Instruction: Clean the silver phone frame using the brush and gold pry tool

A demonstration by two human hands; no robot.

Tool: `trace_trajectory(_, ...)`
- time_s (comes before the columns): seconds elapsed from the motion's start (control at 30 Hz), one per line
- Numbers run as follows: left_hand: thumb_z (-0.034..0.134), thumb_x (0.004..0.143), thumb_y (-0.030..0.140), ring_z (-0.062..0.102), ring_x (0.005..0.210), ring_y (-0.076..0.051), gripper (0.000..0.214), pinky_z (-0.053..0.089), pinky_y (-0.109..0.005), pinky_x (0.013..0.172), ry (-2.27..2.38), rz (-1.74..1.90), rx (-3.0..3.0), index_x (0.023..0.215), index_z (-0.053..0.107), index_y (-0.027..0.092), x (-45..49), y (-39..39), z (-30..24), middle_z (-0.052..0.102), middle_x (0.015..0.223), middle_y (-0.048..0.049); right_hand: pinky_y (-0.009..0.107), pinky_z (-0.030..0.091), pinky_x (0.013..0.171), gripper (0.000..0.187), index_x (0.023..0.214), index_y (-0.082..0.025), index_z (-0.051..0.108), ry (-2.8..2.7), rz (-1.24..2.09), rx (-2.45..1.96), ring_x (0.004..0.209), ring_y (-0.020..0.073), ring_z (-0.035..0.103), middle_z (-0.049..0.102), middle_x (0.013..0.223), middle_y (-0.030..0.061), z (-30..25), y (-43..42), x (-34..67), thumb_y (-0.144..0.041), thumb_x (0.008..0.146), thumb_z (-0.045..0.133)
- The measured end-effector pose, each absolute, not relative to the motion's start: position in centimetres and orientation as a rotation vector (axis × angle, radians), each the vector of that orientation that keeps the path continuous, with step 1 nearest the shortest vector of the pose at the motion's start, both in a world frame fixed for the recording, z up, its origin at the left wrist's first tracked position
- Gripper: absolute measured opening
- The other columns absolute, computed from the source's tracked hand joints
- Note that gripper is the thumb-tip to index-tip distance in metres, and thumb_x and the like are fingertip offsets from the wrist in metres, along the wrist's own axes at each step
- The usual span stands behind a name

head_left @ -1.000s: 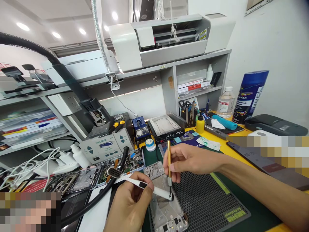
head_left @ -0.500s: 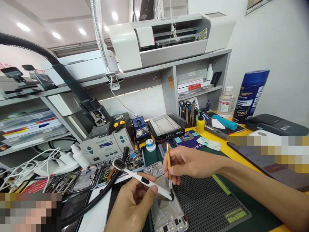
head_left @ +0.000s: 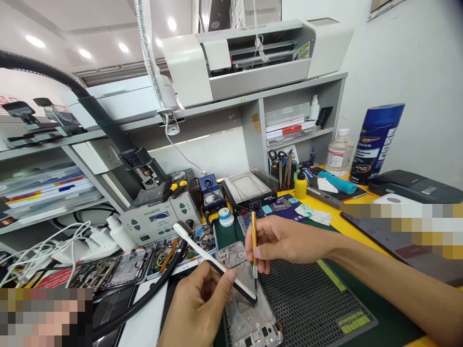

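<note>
My left hand grips a white brush with dark bristles, its bristle end raised up and to the left and its handle end resting on an opened phone frame. My right hand holds a gold-handled screwdriver upright, its tip down on the same phone frame beside the brush's end. The phone frame lies on a black perforated mat.
A rework station and a black hose sit left of the hands, beside trays of small parts. A yellow bottle, a clear bottle and a blue canister stand at the back right. Shelves rise behind.
The brush's bristle end has swung upward and to the right in my left hand. My right hand and the screwdriver have stayed almost still.
</note>
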State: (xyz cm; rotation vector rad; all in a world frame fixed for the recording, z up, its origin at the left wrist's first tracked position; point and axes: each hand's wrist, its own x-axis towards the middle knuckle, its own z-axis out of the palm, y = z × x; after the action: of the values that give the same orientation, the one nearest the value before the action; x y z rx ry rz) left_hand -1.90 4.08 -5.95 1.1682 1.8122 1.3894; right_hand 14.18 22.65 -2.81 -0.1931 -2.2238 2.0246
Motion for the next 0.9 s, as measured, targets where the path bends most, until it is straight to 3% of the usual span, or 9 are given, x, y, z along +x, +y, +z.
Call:
trace_trajectory(0.23,0.07,0.093,0.057,0.055,0.06,-0.016,0.044,0.035,-0.025,0.056,1.941,1.305,1.251,0.07,0.062,0.02,-2.2,4.0,-6.3,0.067,0.065,-0.0015,0.032,0.059,0.071,0.009,0.097,-0.015,0.067,-2.192,2.032,-0.203,0.071,0.0153,0.07,0.07,0.084,-0.0025,-2.8,21.9,14.0,-0.021,0.099,0.073)
trace_trajectory(0.9,0.069,0.093,0.056,0.067,0.069,-0.021,0.042,0.043,-0.025,0.06,1.934,1.239,1.278,0.074,0.063,0.02,-2.7,4.2,-6.3,0.072,0.071,-0.0049,0.034,0.056,0.073,0.013,0.093,-0.018,0.062,-2.29,1.918,-0.169,0.071,0.0161,0.066,0.063,0.079,-0.004,-2.5,21.0,14.0,-0.022,0.096,0.073)
